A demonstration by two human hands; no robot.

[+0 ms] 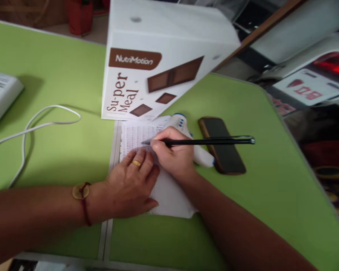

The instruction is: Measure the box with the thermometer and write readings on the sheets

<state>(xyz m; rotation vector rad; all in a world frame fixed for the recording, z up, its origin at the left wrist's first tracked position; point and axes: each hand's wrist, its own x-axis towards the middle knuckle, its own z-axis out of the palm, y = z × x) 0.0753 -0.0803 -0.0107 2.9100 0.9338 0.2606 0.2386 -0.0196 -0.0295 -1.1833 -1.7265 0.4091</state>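
Observation:
My right hand (pixel 173 152) grips a black pen (pixel 209 141), its tip down at the sheet of paper (pixel 172 197), which bears rows of small handwriting or print. Flat on that same paper rests my left hand (pixel 134 182), fingers stretched out, with a gold ring on one finger and a red cord bracelet at the wrist. Just behind my right hand lies a white and blue device (pixel 180 122), partly covered by the hand. A dark phone (pixel 223 145) in a brown case lies to the right, beneath the pen's far end.
A large white box (pixel 169 49) printed "NutriMotion Su-per Meal" stands behind the paper on the green table (pixel 64 158). At left lie a white cable (pixel 49 122) and a smaller white box (pixel 2 94). A vehicle with a red tail light (pixel 333 64) shows beyond the right edge.

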